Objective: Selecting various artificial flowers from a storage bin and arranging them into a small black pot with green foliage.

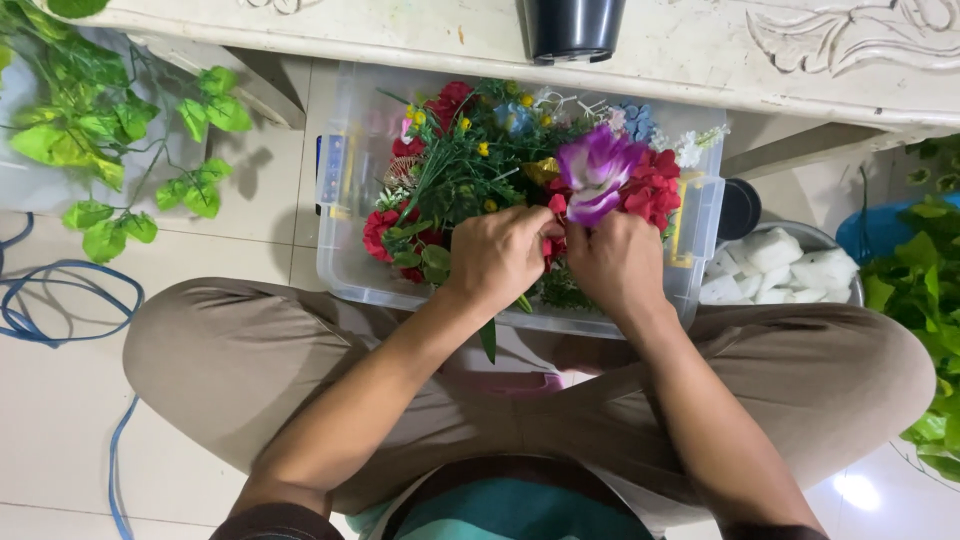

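Head view: left hand [497,255] and right hand [618,262], each grip closed on stems of a purple fabric flower [596,170], held over a clear plastic bin [345,255] of mixed artificial flowers on the floor, between the knees.

Flowers [520,160]: in the bin [340,240], just beyond the fingers [535,232].
Pot [572,28]: on the table [700,50], farther beyond.
Bowl [800,240]: right of fingers.
Vine [100,130]: far left.
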